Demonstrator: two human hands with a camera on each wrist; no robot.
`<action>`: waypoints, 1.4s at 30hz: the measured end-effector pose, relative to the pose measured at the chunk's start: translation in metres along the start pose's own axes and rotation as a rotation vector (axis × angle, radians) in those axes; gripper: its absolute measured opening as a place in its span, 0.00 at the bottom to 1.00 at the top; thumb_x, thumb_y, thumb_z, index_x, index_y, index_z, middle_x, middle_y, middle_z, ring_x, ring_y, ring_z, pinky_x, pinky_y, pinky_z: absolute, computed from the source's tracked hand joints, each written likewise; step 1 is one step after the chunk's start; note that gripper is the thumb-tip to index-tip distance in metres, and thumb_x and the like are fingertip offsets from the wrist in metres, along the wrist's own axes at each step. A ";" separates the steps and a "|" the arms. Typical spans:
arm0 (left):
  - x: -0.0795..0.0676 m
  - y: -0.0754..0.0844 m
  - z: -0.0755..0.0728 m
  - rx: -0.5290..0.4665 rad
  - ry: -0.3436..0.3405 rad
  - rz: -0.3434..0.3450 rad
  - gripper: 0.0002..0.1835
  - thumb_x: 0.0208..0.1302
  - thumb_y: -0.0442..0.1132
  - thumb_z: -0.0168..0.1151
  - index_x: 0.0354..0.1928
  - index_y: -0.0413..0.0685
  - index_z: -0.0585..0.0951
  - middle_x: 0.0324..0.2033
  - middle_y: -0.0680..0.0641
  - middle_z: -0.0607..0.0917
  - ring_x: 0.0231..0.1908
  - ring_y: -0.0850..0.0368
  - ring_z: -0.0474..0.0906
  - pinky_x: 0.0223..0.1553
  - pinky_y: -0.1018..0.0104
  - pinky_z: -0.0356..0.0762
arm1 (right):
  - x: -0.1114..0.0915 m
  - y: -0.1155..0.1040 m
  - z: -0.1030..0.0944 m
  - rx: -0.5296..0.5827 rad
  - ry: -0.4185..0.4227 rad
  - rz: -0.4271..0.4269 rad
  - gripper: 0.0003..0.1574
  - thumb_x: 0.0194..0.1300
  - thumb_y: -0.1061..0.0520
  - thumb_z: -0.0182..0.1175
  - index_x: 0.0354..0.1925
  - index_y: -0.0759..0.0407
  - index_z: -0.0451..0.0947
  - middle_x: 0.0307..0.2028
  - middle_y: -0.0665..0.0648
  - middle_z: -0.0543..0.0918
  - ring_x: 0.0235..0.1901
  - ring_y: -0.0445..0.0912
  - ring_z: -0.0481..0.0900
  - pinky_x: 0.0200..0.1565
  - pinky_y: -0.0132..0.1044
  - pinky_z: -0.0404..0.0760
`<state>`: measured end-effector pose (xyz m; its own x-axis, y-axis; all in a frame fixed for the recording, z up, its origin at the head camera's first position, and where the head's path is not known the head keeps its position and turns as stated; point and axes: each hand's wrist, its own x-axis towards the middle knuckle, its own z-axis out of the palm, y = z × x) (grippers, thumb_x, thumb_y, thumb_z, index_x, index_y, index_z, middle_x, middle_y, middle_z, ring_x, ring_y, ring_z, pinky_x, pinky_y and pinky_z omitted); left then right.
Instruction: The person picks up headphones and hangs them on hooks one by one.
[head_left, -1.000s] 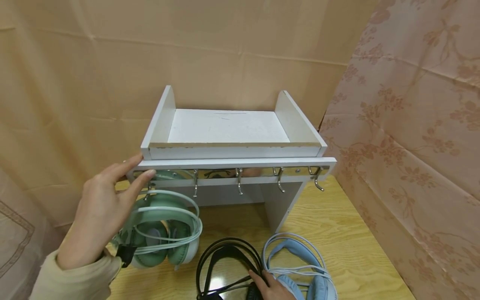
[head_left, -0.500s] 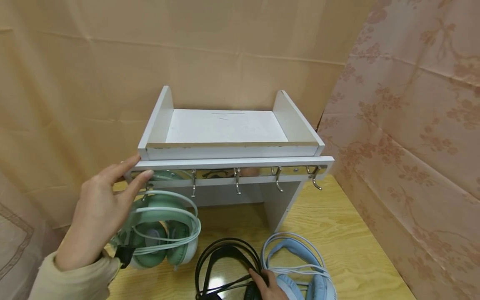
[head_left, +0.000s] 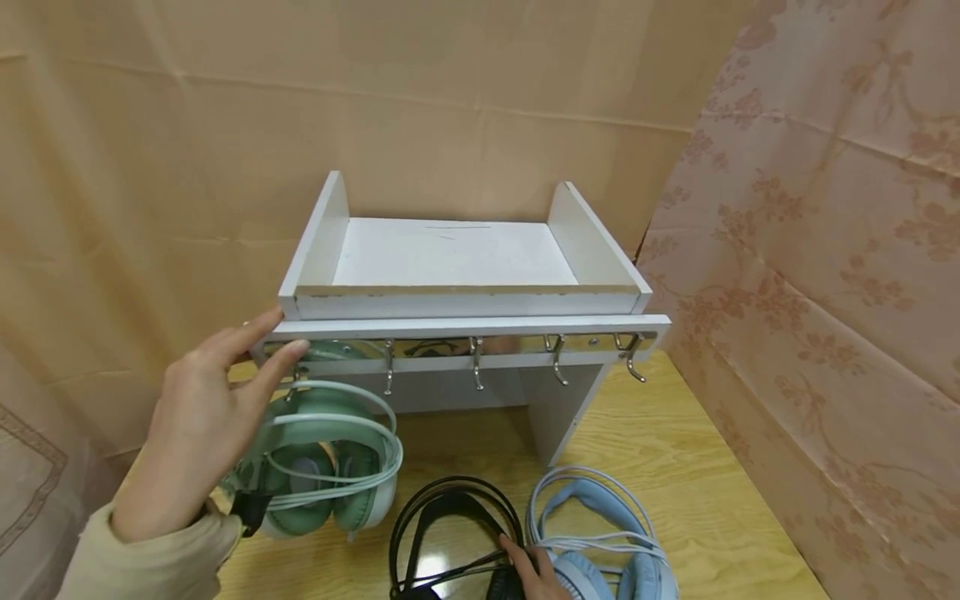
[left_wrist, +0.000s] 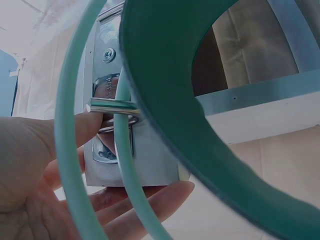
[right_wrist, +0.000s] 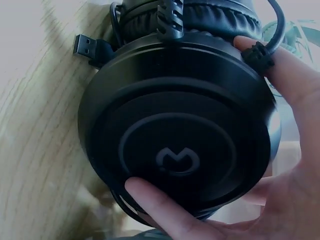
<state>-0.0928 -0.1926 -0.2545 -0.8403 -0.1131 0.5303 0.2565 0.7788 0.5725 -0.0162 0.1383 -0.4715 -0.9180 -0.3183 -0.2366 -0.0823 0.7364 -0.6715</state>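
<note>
Left hand (head_left: 197, 410) was clasped round the white rack (head_left: 465, 304)'s end; black headphones (right_wrist: 175, 120) were gripped by the right hand (head_left: 538, 575).

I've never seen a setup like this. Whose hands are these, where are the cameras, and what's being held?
There's no machine here, just a person's two bare hands. The wide view comes from a camera worn on the head, looking forward and down; the two close-ups come from cameras on each wrist. The left hand grips one end of a white rack with metal hooks, where green headphones hang. The right hand holds an earcup of black headphones. Beside these, blue headphones lie on the wood-grained table.
</note>
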 end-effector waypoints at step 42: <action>0.000 0.000 0.000 -0.005 0.000 0.003 0.25 0.60 0.48 0.62 0.59 0.49 0.76 0.50 0.37 0.80 0.46 0.39 0.78 0.43 0.42 0.70 | 0.022 -0.001 -0.004 0.066 -0.107 0.115 0.57 0.35 0.27 0.69 0.55 0.57 0.65 0.53 0.66 0.71 0.49 0.58 0.73 0.45 0.58 0.74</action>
<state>-0.0928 -0.1928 -0.2546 -0.8393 -0.1105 0.5323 0.2619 0.7758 0.5741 -0.0378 0.1328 -0.4731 -0.8731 -0.2983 -0.3855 0.0497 0.7322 -0.6793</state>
